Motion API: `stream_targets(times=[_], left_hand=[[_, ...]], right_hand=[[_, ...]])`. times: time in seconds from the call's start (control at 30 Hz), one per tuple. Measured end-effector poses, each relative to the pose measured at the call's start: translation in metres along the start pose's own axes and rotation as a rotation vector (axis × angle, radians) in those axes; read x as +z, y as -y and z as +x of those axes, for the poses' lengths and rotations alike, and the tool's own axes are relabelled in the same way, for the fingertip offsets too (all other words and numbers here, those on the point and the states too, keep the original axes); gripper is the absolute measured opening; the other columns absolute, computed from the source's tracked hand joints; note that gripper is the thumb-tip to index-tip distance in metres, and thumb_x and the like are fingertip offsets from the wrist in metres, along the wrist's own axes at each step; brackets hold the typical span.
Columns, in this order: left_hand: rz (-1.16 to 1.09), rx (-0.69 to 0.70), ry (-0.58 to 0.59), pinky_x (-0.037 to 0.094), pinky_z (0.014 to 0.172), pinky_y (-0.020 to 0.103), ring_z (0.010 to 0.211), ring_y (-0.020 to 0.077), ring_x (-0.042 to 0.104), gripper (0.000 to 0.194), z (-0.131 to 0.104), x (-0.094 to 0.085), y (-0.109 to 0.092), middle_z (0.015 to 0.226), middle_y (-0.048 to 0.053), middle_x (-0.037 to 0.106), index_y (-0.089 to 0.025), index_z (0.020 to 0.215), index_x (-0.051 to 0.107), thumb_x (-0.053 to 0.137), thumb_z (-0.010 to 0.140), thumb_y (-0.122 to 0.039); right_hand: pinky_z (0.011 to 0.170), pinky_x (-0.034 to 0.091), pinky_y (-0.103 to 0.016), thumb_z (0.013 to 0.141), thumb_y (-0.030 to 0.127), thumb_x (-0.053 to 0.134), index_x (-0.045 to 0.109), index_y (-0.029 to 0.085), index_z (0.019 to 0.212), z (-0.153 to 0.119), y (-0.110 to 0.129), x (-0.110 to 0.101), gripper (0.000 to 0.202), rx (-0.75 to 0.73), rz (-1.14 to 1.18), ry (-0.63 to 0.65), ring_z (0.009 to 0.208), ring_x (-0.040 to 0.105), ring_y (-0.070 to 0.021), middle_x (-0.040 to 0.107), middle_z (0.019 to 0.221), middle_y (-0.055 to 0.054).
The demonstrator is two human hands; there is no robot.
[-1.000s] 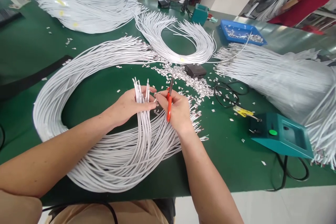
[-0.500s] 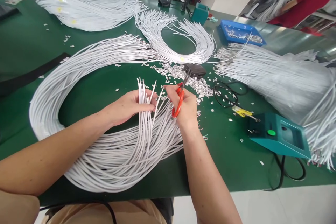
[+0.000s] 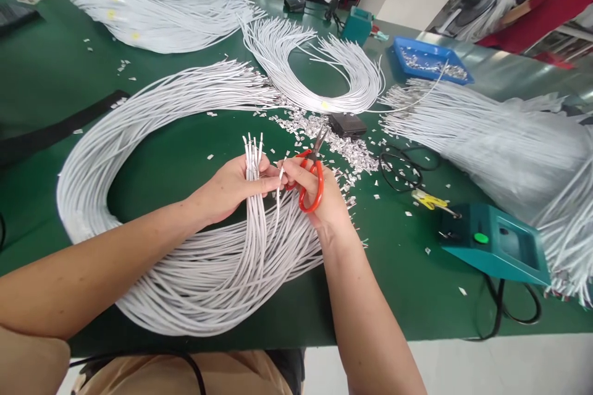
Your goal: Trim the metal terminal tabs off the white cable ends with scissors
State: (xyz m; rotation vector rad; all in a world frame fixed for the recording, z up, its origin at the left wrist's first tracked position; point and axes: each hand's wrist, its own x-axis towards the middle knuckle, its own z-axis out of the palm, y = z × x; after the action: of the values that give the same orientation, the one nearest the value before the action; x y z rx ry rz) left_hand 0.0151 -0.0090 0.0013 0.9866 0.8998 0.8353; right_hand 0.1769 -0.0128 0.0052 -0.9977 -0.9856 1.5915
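A small bunch of white cables stands upright in my left hand, its thumb pressed across them just below their ends. My right hand has red-handled scissors hooked in it, blades pointing up and away. The fingertips of both hands meet at the end of one single white cable, right of the bunch. Under both hands lies the large curved bundle of white cables, which loops round to the left and back.
Small white scraps lie beyond my hands near a black block. A teal device with a yellow clip is at right. More cable bundles, a blue tray and two people stand farther back.
My right hand has turned and come up against my left fingertips at the single cable. The scissors have tilted, their handle loops now facing me more. The loose cables have drawn together into the bunch.
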Motion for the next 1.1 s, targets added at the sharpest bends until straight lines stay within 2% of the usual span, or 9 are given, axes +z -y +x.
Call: stream_targets(times=[0.07, 0.13, 0.2, 0.27, 0.33, 0.53, 0.73, 0.87, 1.1], left_hand=[[-0.008, 0.012, -0.025, 0.040, 0.062, 0.022, 0.078, 0.0114, 0.060, 0.037, 0.000, 0.000, 0.000, 0.078, -0.003, 0.057, -0.018, 0.071, 0.039, 0.076, 0.072, -0.022], [-0.023, 0.033, -0.058, 0.041, 0.059, 0.023, 0.074, 0.0117, 0.060, 0.030, -0.001, 0.000, 0.000, 0.078, -0.004, 0.057, -0.020, 0.085, 0.050, 0.077, 0.071, -0.022], [-0.037, 0.053, -0.070, 0.041, 0.056, 0.023, 0.070, 0.0114, 0.059, 0.043, -0.002, -0.001, -0.001, 0.079, -0.004, 0.056, -0.024, 0.108, 0.056, 0.077, 0.071, -0.021], [-0.045, 0.069, -0.060, 0.041, 0.054, 0.023, 0.068, 0.0106, 0.056, 0.055, -0.002, -0.002, -0.001, 0.080, -0.003, 0.056, -0.028, 0.122, 0.056, 0.076, 0.072, -0.021], [-0.043, 0.078, -0.050, 0.042, 0.054, 0.023, 0.067, 0.0095, 0.054, 0.052, -0.002, -0.002, -0.002, 0.080, -0.003, 0.055, -0.027, 0.121, 0.059, 0.076, 0.072, -0.021], [0.042, 0.099, -0.079, 0.041, 0.053, 0.024, 0.055, 0.0066, 0.047, 0.048, -0.002, -0.004, -0.002, 0.074, -0.004, 0.054, -0.024, 0.114, 0.064, 0.078, 0.068, -0.021], [0.247, 0.108, -0.112, 0.045, 0.060, 0.027, 0.060, 0.0103, 0.054, 0.052, -0.003, -0.004, -0.005, 0.075, -0.003, 0.058, -0.021, 0.115, 0.063, 0.079, 0.067, -0.030], [0.434, 0.131, -0.153, 0.047, 0.071, 0.030, 0.065, 0.0116, 0.056, 0.047, -0.006, -0.003, -0.009, 0.076, -0.002, 0.060, -0.021, 0.114, 0.064, 0.076, 0.070, -0.031], [0.513, 0.126, -0.162, 0.047, 0.067, 0.027, 0.065, 0.0125, 0.057, 0.045, -0.006, -0.003, -0.008, 0.074, -0.002, 0.062, -0.022, 0.113, 0.066, 0.075, 0.070, -0.031]], right_hand=[[0.068, 0.043, -0.028, 0.073, 0.033, 0.072, 0.069, 0.019, 0.065, 0.000, 0.000, 0.001, 0.016, -0.027, -0.057, -0.102, 0.064, 0.051, -0.0114, 0.056, 0.063, 0.002], [0.067, 0.042, -0.027, 0.072, 0.032, 0.071, 0.071, 0.019, 0.069, -0.001, 0.000, 0.002, 0.013, -0.091, -0.193, -0.220, 0.065, 0.051, -0.0116, 0.056, 0.063, 0.003], [0.067, 0.041, -0.027, 0.073, 0.030, 0.069, 0.072, 0.019, 0.071, -0.003, 0.001, 0.003, 0.011, -0.169, -0.379, -0.285, 0.066, 0.050, -0.0118, 0.058, 0.066, 0.002], [0.066, 0.041, -0.027, 0.074, 0.027, 0.067, 0.074, 0.020, 0.074, -0.004, 0.001, 0.003, 0.010, -0.226, -0.538, -0.309, 0.064, 0.050, -0.0116, 0.061, 0.069, 0.001], [0.065, 0.041, -0.027, 0.075, 0.025, 0.065, 0.075, 0.020, 0.077, -0.005, 0.000, 0.003, 0.011, -0.252, -0.601, -0.300, 0.064, 0.049, -0.0113, 0.062, 0.070, 0.001], [0.065, 0.042, -0.027, 0.075, 0.021, 0.061, 0.076, 0.022, 0.082, -0.005, -0.002, 0.005, 0.016, -0.245, -0.549, -0.233, 0.064, 0.050, -0.0112, 0.062, 0.073, 0.001], [0.065, 0.042, -0.027, 0.073, 0.024, 0.066, 0.073, 0.020, 0.074, -0.006, 0.002, 0.006, 0.009, -0.221, -0.514, -0.167, 0.065, 0.051, -0.0120, 0.062, 0.071, 0.001], [0.062, 0.039, -0.026, 0.072, 0.022, 0.065, 0.070, 0.018, 0.068, -0.007, 0.001, 0.009, 0.007, -0.246, -0.539, -0.192, 0.063, 0.049, -0.0111, 0.058, 0.068, 0.002], [0.060, 0.037, -0.026, 0.071, 0.020, 0.059, 0.062, 0.019, 0.063, -0.009, -0.001, 0.012, 0.009, -0.267, -0.651, -0.232, 0.060, 0.045, -0.0106, 0.054, 0.064, 0.003]])
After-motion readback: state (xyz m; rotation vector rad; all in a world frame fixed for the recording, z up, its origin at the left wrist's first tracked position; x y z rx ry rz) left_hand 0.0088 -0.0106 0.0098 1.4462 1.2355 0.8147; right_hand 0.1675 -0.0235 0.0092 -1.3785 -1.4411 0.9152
